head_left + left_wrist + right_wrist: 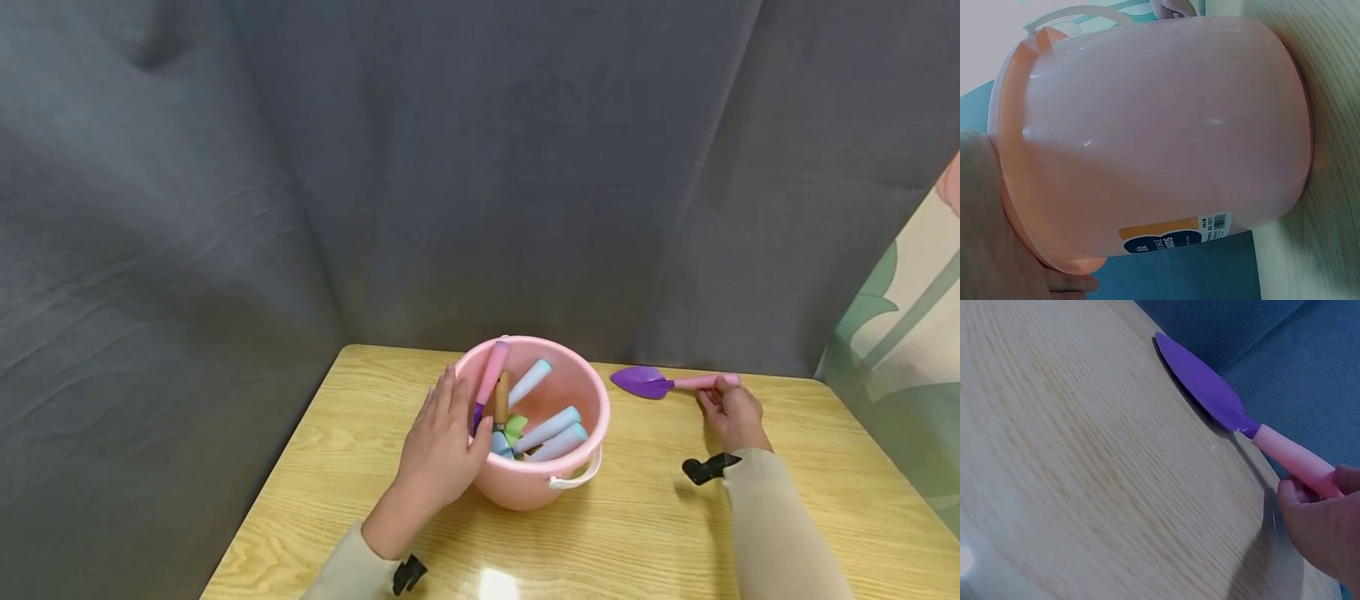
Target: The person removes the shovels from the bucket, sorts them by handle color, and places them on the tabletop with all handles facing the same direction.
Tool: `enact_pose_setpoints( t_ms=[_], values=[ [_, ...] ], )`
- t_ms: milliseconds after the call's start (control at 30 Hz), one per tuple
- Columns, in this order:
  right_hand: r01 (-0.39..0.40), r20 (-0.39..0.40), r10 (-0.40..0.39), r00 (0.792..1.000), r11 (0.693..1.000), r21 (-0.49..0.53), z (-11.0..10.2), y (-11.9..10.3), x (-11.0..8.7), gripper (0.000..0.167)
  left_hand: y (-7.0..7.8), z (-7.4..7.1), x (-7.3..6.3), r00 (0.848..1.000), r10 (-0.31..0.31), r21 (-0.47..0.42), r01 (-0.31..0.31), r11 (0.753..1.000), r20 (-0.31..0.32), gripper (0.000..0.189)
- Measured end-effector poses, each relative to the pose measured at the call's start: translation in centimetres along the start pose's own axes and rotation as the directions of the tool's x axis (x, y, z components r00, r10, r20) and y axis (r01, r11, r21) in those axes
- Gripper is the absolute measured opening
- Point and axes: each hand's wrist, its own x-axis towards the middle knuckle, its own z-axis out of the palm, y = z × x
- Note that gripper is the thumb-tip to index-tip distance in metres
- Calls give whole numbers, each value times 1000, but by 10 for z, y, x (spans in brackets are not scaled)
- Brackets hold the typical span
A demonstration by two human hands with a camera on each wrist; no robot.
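Note:
A small garden trowel with a purple blade and pink handle lies along the table's back edge. My right hand pinches the end of its handle, thumb and fingers round it in the right wrist view. A pink bucket stands upright to the left of the trowel. My left hand rests on the bucket's left rim with its fingers straight. Inside the bucket are tools: a pink handle, a wooden handle and three light blue handles. Their heads are mostly hidden.
The wooden table ends against a dark grey curtain at the back and left. A patterned wall stands at the right. The bucket's white carrying handle hangs at its front right.

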Motion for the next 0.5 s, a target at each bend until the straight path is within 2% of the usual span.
enact_pose_setpoints(
  t_ms=[267, 500],
  values=[
    [-24, -12, 22, 1000, 988, -152, 1, -8, -3, 5, 1, -1, 2, 1000, -2, 4, 2, 1000, 14, 71],
    [-58, -34, 51, 998, 966, -250, 6, -21, -9, 28, 3, -1, 0, 1000, -10, -10, 10, 1000, 16, 71]
  ],
)
